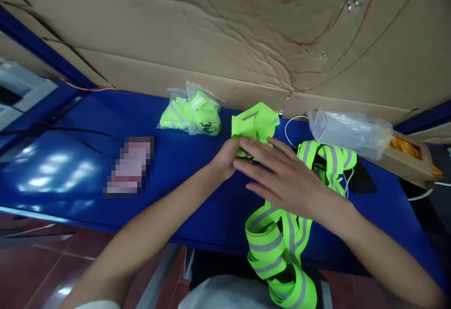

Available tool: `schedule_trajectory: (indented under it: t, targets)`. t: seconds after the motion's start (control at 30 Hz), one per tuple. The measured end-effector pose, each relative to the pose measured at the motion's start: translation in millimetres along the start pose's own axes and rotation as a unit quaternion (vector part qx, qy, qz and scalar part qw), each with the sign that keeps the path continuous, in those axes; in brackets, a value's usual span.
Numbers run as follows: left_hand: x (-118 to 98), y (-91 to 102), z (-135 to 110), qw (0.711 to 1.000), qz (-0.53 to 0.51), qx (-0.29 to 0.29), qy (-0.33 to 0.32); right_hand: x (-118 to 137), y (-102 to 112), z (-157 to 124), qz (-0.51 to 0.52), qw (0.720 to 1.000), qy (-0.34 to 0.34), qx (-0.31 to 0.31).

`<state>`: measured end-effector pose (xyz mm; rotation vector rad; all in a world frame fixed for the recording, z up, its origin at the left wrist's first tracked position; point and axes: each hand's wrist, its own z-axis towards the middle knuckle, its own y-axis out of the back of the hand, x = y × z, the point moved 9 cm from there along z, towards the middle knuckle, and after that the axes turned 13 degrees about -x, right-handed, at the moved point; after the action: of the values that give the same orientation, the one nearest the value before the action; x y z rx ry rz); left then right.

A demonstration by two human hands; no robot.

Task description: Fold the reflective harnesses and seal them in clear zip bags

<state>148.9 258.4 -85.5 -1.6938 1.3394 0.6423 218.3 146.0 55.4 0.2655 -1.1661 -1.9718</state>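
Lengthwise, the neon strap (pixel 266 249) runs forward toward the spread-fingered right hand (pixel 287 175), the left hand (pixel 228 158) too hidden to tell.

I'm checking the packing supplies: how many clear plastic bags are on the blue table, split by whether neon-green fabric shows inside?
Clear plastic bags with neon-green fabric inside: 2
Clear plastic bag showing no neon-green fabric: 1
Total: 3
The loose neon-green, grey-striped straps aren't counted.
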Motion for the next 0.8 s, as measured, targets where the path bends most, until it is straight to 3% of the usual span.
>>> schedule_trajectory:
  t: [0.13,0.23,0.3,0.37,0.47,0.6,0.8]
  targets:
    - [2,-2.6,-2,0.999,-0.008,0.011,0.035,59,-4,-28,-0.059,0.996,0.039,0.058]
    - [-5,1.6,2,0.999,-0.031,0.001,0.023,109,-4,-73,-0.027,0.982,0.171,0.07]
    - [-11,2.9,3,0.999,-0.048,0.002,0.014,113,-9,-100,-0.041,0.981,0.179,0.068]
    - [-16,1.5,1,0.998,-0.057,0.008,0.004,90,-17,-114,-0.073,0.991,0.096,0.064]
    - [-22,-3.1,-5,0.998,-0.06,0.021,-0.012,55,-31,-119,-0.097,0.992,0.04,0.073]
    - [-29,-2.9,-13,0.997,-0.059,0.034,-0.045,12,-39,-102,-0.089,0.994,-0.02,0.055]
    - [-41,15.9,-22,0.991,-0.091,0.017,-0.101,-56,-58,-64,-0.13,0.983,-0.127,-0.032]
